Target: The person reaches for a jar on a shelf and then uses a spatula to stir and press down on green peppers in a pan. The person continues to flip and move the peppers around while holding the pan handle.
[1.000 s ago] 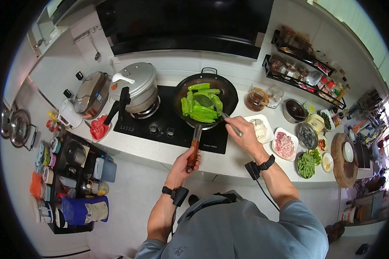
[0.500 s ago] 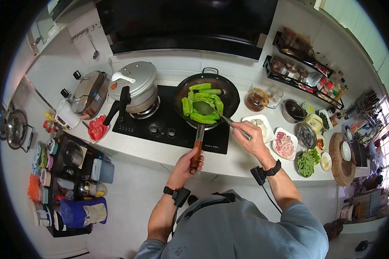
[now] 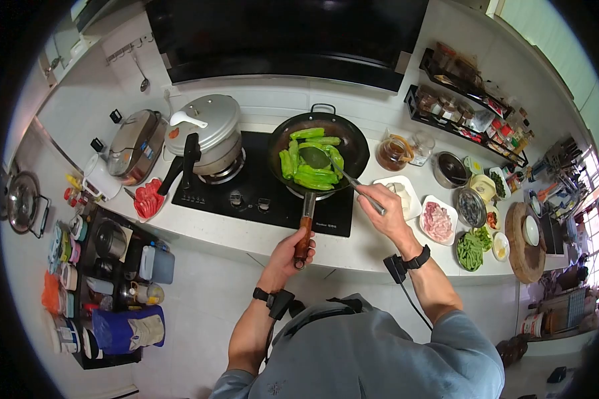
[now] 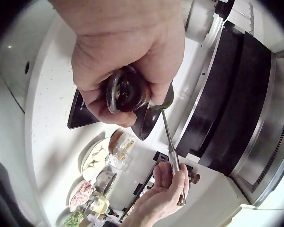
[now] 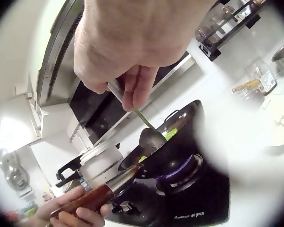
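In the head view, my left hand (image 3: pixel 288 253) grips the wooden handle (image 3: pixel 305 229) of a dark wok (image 3: pixel 355 143) on the gas stove. My right hand (image 3: pixel 389 211) holds the handle of a metal ladle (image 3: pixel 315 157), its bowl down among whole green peppers (image 3: pixel 306 133) in the wok. The left wrist view shows fingers curled round the handle's end (image 4: pixel 128 92). A blue-purple flame (image 5: pixel 180 168) burns beneath the wok in the right wrist view, where the bowl of the ladle (image 5: pixel 151 140) presses at the peppers.
Left of the wok stands a pressure cooker (image 3: pixel 209 136) with a black handle. On the right counter are a dish of white slices (image 3: pixel 406 193), a dish of sliced meat (image 3: pixel 438 223), green beans (image 3: pixel 470 253) and a round chopping board (image 3: pixel 522 256). A range hood (image 3: pixel 286 40) hangs above.
The ladle's bowl has moved toward the wok's near side, then back away among the peppers, with my right hand following. My left hand keeps its grip, and the wok has barely shifted.
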`<act>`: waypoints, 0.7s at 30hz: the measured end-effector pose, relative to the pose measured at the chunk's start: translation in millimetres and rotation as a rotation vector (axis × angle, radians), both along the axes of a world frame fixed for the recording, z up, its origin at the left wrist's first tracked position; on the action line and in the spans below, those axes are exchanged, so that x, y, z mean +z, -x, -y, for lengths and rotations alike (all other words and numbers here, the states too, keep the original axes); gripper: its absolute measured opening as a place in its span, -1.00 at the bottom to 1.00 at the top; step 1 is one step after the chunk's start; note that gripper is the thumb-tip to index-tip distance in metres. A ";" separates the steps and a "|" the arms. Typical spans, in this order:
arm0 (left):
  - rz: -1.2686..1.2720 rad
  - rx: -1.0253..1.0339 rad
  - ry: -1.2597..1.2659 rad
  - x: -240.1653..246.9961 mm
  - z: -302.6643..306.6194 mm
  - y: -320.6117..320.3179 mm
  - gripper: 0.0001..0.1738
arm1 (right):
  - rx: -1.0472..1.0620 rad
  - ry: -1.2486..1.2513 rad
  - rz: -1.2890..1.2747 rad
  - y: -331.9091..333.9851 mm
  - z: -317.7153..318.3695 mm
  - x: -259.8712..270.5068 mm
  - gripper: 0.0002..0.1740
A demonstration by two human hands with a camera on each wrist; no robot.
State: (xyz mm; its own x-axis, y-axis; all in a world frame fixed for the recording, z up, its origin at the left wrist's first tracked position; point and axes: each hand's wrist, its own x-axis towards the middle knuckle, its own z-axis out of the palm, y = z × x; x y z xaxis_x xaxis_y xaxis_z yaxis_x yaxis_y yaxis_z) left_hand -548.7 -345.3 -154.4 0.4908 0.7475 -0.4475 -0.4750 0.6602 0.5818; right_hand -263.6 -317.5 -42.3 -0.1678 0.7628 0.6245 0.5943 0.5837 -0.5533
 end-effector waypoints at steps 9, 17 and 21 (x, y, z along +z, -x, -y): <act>0.002 0.012 0.008 -5.0 0.1 0.8 -0.53 | 0.003 0.018 0.000 4.5 9.0 2.2 -0.75; -0.015 0.003 -0.003 -3.3 -1.8 0.1 -0.53 | 0.000 -0.021 0.016 4.4 -0.1 -8.6 -0.75; -0.018 0.013 -0.019 -2.0 1.3 -1.8 -0.54 | 0.035 0.001 0.027 -1.9 9.5 -3.5 -0.74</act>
State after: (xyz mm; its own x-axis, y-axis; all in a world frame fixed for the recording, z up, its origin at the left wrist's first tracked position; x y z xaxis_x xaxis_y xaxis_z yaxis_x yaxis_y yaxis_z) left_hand -546.9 -346.6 -156.5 0.4726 0.7622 -0.4423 -0.4728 0.6429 0.6027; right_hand -261.7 -327.0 -45.9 -0.2109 0.7569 0.6185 0.5885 0.6036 -0.5380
